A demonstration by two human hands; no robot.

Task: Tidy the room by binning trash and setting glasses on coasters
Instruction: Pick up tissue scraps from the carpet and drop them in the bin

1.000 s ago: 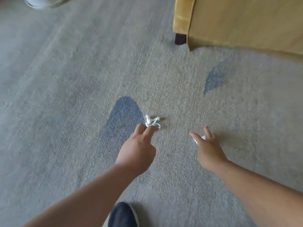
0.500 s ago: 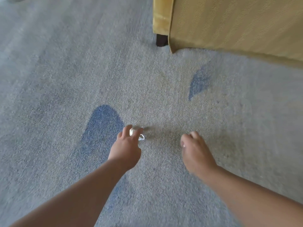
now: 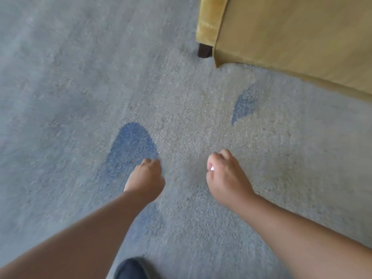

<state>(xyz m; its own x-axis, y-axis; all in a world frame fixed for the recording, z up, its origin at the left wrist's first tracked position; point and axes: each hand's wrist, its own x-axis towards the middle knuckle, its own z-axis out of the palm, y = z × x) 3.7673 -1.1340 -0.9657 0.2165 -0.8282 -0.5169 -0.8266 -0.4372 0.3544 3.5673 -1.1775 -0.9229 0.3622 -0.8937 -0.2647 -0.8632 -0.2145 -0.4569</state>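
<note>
The right hand has its fingers curled round a white paper scrap, of which only a sliver peeks out beside the thumb. The left hand is balled tight just beside it; whether it holds anything cannot be told. A blue carpet patch lies just beyond the left knuckles.

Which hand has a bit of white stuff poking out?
The right hand: a white scrap peeks from its curled fingers. The left hand is curled too, but shows nothing white.
</note>
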